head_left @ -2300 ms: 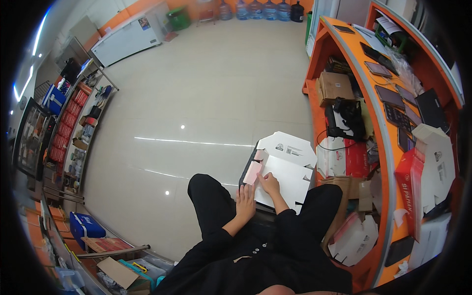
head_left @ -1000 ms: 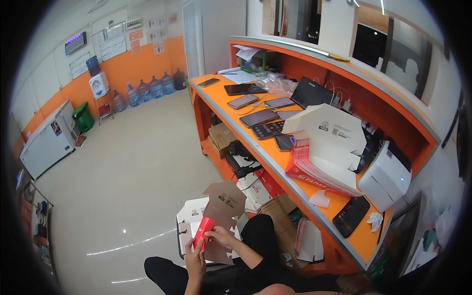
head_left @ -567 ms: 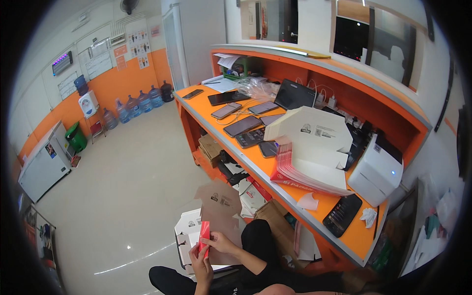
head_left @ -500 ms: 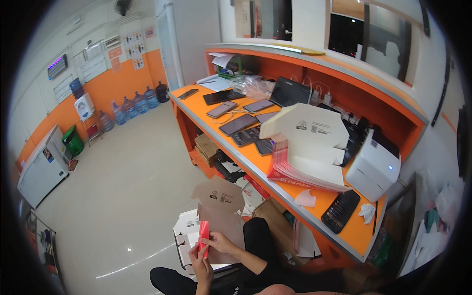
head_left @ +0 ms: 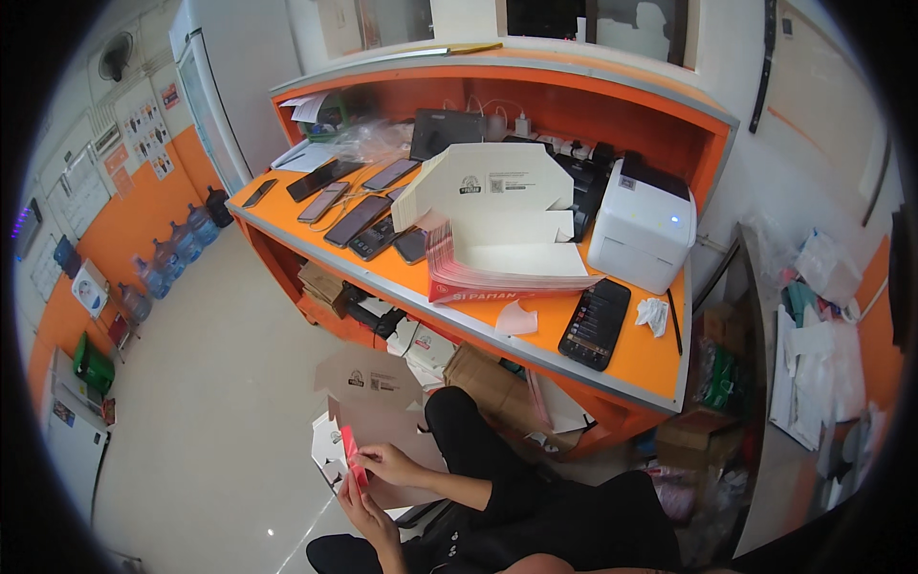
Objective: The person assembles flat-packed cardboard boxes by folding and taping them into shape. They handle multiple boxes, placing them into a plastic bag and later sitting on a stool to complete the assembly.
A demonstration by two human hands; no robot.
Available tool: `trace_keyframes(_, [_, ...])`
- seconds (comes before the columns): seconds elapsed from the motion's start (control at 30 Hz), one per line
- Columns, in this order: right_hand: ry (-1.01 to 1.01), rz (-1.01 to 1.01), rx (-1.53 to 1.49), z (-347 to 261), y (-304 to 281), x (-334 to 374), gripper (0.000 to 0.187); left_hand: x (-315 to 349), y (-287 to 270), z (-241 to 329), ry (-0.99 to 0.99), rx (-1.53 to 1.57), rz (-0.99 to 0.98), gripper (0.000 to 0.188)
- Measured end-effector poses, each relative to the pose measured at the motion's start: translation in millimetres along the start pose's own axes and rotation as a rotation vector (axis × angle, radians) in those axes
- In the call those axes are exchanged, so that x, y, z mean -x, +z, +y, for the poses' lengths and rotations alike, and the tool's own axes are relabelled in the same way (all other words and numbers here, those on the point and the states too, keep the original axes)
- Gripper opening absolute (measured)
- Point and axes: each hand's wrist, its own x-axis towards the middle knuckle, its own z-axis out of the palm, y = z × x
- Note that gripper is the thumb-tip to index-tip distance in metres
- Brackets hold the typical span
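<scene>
Over my lap stands a partly folded cardboard box (head_left: pixel 392 411), its plain inner side and printed lid flap facing up. A narrow red side flap (head_left: pixel 349 444) rises along its left edge. My left hand (head_left: pixel 361 509) pinches the lower end of that flap from below. Just above it, my right hand (head_left: pixel 387 466) has closed its fingers on the same flap from the right. Another pale box blank (head_left: pixel 326 445) shows behind the flap. On the orange desk, a nested stack of opened box blanks (head_left: pixel 507 206) with red edges stands apart from both hands.
The orange desk (head_left: pixel 535 330) carries several phones (head_left: pixel 359 220), a large black phone (head_left: pixel 595 325), a white label printer (head_left: pixel 643 234), a dark tablet (head_left: pixel 448 134) and crumpled paper (head_left: pixel 652 316). Brown cartons (head_left: pixel 497 392) sit under it. Plastic bags (head_left: pixel 827 263) lie at the right.
My view has swung to the right, so the desk and box shift leftward in the picture. Both hands keep their hold on the red flap.
</scene>
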Motion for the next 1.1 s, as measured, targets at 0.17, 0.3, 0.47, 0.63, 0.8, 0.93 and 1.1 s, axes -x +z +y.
trace_keyframes(0.17, [-0.118, 0.081, 0.109, -12.0, 29.1, 12.0, 0.025, -8.8, -10.5, -1.3, -0.081, -0.003, 0.023, 0.052])
trace_keyframes(0.3, [-0.149, 0.131, 0.059, -21.4, 41.0, 16.5, 0.021, -12.6, -20.6, -3.1, -0.109, 0.103, 0.035, 0.050])
trace_keyframes(0.47, [-0.318, -0.028, 0.297, -25.2, 51.2, 25.9, 0.015, -14.2, -30.1, -19.9, -0.186, 0.199, 0.030, 0.052])
trace_keyframes(0.63, [-0.152, -0.329, 0.069, -8.1, 32.6, 25.6, 0.012, -32.3, -68.1, -14.1, -0.436, 0.762, -0.347, 0.057])
trace_keyframes(0.8, [-0.072, -0.198, -0.289, -57.1, 4.8, 22.2, 0.037, -41.2, -68.3, -3.2, -0.313, 0.289, -0.256, 0.057])
trace_keyframes(0.93, [0.044, -0.106, -0.418, -101.6, 6.2, 20.0, 0.036, -42.5, -76.3, 18.6, -0.032, -0.218, -0.071, 0.066])
trace_keyframes(1.1, [-0.165, -0.036, 0.011, -121.8, 17.8, 22.0, 0.022, -43.8, -83.0, 36.9, 0.021, -0.399, 0.024, 0.072])
